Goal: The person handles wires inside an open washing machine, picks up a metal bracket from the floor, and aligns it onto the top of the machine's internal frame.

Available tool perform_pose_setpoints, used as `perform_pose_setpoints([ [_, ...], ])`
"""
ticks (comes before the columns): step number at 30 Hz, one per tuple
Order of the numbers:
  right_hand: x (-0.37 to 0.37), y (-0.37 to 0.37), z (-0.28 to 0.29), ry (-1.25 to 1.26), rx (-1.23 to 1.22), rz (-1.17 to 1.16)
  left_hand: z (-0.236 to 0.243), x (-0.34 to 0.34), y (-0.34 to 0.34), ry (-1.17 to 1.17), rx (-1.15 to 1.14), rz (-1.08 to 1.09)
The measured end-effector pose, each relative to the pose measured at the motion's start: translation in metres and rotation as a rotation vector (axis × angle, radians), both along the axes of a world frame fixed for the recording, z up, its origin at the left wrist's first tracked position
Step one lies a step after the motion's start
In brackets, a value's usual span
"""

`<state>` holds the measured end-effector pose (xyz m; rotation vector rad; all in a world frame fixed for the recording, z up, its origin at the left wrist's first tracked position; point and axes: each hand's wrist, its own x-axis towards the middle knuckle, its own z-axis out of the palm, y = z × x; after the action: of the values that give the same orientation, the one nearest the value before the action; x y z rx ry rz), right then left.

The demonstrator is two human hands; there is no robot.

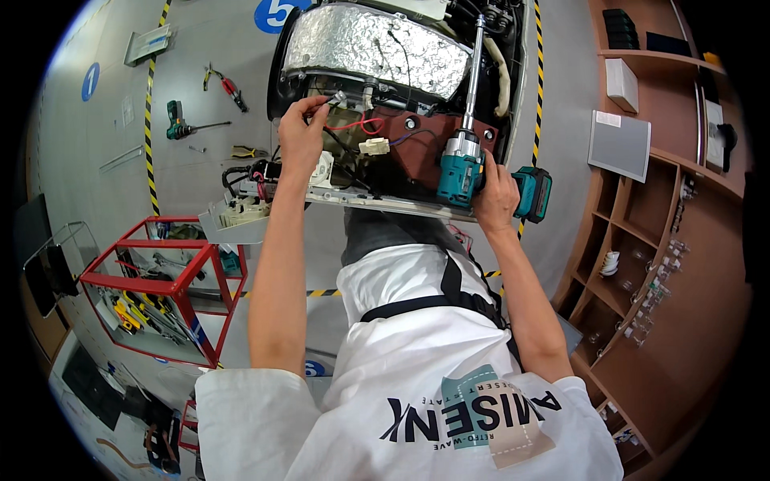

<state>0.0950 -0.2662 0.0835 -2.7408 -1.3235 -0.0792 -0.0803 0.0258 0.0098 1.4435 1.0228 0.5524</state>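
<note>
My right hand (497, 194) is wrapped around the grip of a teal cordless power driver (459, 172). A long silver extension shaft (476, 76) points away from me over the right side of an opened appliance. My left hand (303, 136) is closed in a pinch on a small silvery part (338, 99), too small to identify, at the appliance's left. Behind it curves a foil-covered drum (369, 50). Below the drum lie a reddish-brown plate (413, 156) with bolts, a red wire (345, 126) and a white plug connector (374, 146).
On the floor at left lie a second drill (178, 122), red-handled pliers (233, 94) and yellow-handled pliers (249, 151). A red-framed tool cart (152, 284) stands nearer at left. Brown wooden shelving (642, 200) stands along the right. A panel with wiring (237, 220) adjoins the appliance.
</note>
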Motion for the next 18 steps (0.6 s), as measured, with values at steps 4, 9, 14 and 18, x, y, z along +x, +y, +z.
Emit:
perform_pose_setpoints([
  [4,0.000,0.002,-0.001,0.083,-0.132,-0.049,-0.006,0.003,0.001,0.038,0.032,0.020],
  [9,0.006,0.030,0.055,0.075,-0.166,0.092,-0.005,0.004,0.001,0.066,0.106,0.025],
  [14,-0.009,0.151,0.066,0.625,0.158,0.308,-0.007,0.006,0.002,0.044,0.050,0.039],
  [18,-0.023,0.221,0.019,0.686,0.081,0.250,0.009,0.005,0.002,0.002,-0.037,0.065],
])
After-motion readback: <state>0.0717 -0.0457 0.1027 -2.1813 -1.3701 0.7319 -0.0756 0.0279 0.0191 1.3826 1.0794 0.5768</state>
